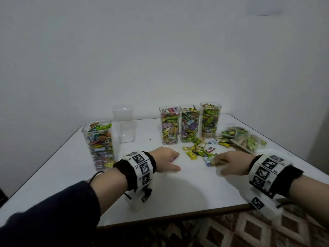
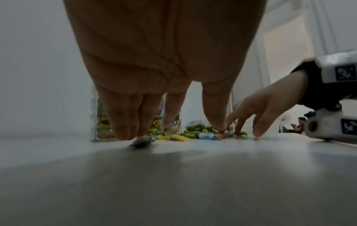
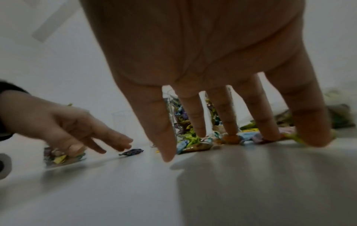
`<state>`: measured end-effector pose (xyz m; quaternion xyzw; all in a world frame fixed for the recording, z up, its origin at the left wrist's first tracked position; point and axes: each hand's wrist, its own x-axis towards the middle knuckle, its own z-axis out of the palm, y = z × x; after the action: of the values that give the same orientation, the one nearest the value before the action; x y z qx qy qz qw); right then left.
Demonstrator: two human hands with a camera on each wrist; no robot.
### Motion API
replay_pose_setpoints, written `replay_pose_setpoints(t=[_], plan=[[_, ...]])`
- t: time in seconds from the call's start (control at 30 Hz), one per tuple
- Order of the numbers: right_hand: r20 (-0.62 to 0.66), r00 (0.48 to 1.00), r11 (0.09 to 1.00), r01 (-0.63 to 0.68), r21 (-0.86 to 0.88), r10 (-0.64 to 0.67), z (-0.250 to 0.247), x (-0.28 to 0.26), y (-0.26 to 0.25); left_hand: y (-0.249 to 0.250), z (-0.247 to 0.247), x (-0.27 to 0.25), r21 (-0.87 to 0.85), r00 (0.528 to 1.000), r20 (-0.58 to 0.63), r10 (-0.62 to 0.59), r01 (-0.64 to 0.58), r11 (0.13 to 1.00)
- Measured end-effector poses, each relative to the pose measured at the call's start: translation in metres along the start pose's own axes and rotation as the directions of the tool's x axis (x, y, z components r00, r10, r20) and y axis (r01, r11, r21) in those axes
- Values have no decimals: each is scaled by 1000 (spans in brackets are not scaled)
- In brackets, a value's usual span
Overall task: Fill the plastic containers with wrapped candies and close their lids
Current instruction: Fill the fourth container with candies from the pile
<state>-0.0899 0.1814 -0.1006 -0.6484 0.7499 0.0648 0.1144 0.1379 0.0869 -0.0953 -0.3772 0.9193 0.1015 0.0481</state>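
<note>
Gathering loose sweets before filling. Both hands hover low over the white tabletop point(image 1: 178, 202), fingers straight and spread, gripping nothing. The left hand point(image 1: 165, 160) reaches its fingertips point(image 2: 123, 134) down to a single dark purple-wrapped candy point(image 3: 131, 152) lying apart, to the left of the loose scatter of wrapped candies point(image 1: 199, 152); the right hand point(image 1: 231, 164) rakes the near edge of that scatter. Beyond the scatter stand three tall, square, clear plastic containers point(image 1: 189, 123), brim-full and without lids; a fourth full container point(image 1: 100, 143) stands well left of it, with an empty container point(image 1: 124, 127) behind. No lids are in view. The wrappers are glossy, crinkled film with twisted ends, likely slippery on the smooth tabletop, so sweeping several together and pinching the twists should serve better than pressing flat. A clear bag of candies point(image 1: 243, 139) lies right of the scatter.
</note>
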Motion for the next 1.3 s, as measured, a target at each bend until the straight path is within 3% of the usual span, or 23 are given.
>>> replay_pose_setpoints(t=[0.1, 0.17, 0.47, 0.6, 0.83, 0.97, 1.3], plan=[[14, 998, 996, -63, -57, 64, 6, 3, 12, 7, 13, 23, 89, 985, 167, -37, 22, 996], [14, 997, 996, -82, -35, 82, 8, 6, 17, 11, 17, 35, 106, 980, 196, -37, 16, 994], [-10, 994, 993, -111, 38, 111, 3, 39, 15, 29, 15, 78, 60, 996, 89, -10, 5, 998], [-41, 993, 993, -109, -44, 108, 4, 52, 6, 30, 10, 96, 56, 999, 30, -29, 27, 998], [-97, 995, 996, -21, -84, 12, 2, 56, 3, 23, 9, 112, 56, 994, 109, 7, -13, 998], [-105, 993, 999, -47, -17, 45, 0, 54, 2, 21, 13, 109, -31, 999, 2, 32, -32, 999], [-210, 975, 994, -54, 99, 73, -5, 47, 5, 25, 9, 104, -41, 990, -136, -45, 40, 998]])
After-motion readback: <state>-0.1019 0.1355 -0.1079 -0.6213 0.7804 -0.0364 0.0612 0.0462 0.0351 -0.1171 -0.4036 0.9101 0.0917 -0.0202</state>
